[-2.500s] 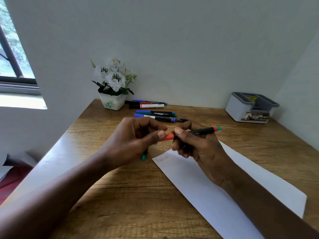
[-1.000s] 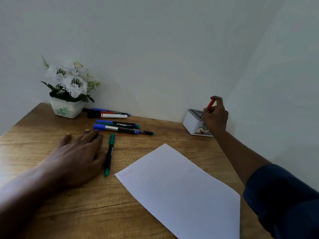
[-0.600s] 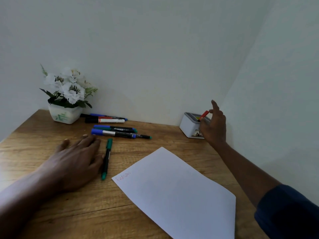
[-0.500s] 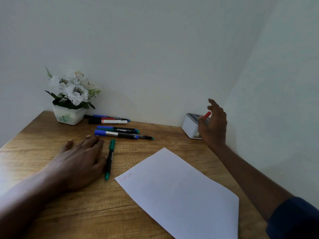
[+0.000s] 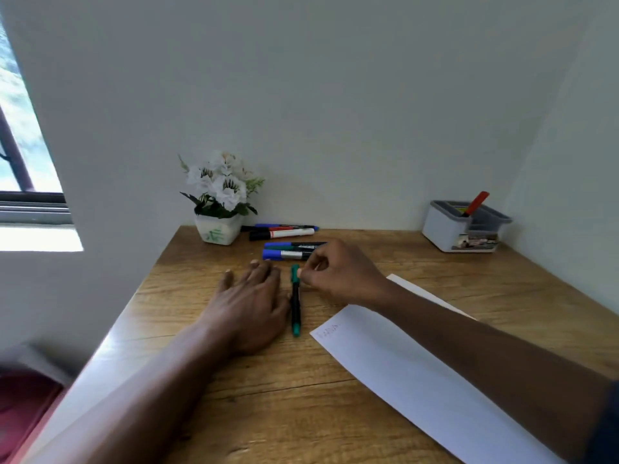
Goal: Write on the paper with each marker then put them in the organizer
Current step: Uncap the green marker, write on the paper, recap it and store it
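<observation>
A green-capped black marker (image 5: 295, 303) lies on the wooden table (image 5: 268, 396), pointing away from me. My left hand (image 5: 248, 306) rests flat and open just left of it. My right hand (image 5: 341, 272) has its fingers curled, fingertips pinched at the marker's far cap. A white paper (image 5: 418, 380) with a faint red scribble at its near-left corner lies to the right, partly under my right forearm. The grey-and-white organizer (image 5: 442, 229) stands at the back right with a red marker (image 5: 475, 203) leaning in it.
Several more markers (image 5: 288, 254) lie in a row behind my hands, and a white-barrelled one (image 5: 288, 233) lies nearer the wall. A white flower pot (image 5: 219, 229) stands at the back left. Walls close the back and right; a window (image 5: 20, 145) is at far left.
My right hand let go of the red marker in the organizer and came back left to the green marker. The left hand stayed flat on the table.
</observation>
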A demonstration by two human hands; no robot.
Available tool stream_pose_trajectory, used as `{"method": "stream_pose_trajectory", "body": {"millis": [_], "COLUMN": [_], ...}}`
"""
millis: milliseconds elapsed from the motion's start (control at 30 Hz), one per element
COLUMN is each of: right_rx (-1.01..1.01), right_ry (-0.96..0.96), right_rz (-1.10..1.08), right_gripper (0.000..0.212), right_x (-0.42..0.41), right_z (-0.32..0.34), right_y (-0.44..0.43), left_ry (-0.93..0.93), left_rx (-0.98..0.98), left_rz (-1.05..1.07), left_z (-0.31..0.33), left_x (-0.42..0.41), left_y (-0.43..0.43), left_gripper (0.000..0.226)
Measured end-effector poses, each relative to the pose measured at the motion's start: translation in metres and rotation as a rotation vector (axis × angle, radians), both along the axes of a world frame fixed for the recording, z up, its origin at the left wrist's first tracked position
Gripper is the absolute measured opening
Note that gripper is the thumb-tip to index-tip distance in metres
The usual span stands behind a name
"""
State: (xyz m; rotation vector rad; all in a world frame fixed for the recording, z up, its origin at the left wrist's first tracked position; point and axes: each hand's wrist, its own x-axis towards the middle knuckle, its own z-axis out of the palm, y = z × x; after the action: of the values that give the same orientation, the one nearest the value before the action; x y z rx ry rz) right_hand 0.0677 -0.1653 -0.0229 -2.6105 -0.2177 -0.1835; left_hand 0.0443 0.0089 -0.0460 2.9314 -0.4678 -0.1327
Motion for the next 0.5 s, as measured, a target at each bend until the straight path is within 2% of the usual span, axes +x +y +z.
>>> {"method": "stream_pose_trajectory", "body": {"millis": [100,200,300,367,500], "right_rx": [0.007,-0.017,0.014,0.165,0.643], "right_ry": [0.084,0.166,0.166,0.156,0.126], "right_rz": [-0.037,-0.082,-0.132,-0.163,-0.095], "right_gripper": [0.022,0.040,0.051,0.045,0.015], "right_x": [0.014,0.027,0.037,0.036,0.013], "right_z": [0.005,0.007,0.006,0.008,0.033], "right_y": [0.016,0.026,0.029,0.025,0.012], "left_ry": [0.005,0.001,-0.016,-0.021,-0.018], "left_rx": [0.004,-0.013,-0.021,-0.018,-0.041], "left_rz": [-0.003,-0.013,-0.027,-0.028,-0.024], "left_z": [0.000,-0.001,-0.003,-0.005,-0.007], "left_x": [0.001,0.001,0.003,0.004,0.007], "left_y": [0.001,0.002,0.003,0.004,0.004], "left_gripper": [0.067,0.067,0.067,0.068,0.069]}}
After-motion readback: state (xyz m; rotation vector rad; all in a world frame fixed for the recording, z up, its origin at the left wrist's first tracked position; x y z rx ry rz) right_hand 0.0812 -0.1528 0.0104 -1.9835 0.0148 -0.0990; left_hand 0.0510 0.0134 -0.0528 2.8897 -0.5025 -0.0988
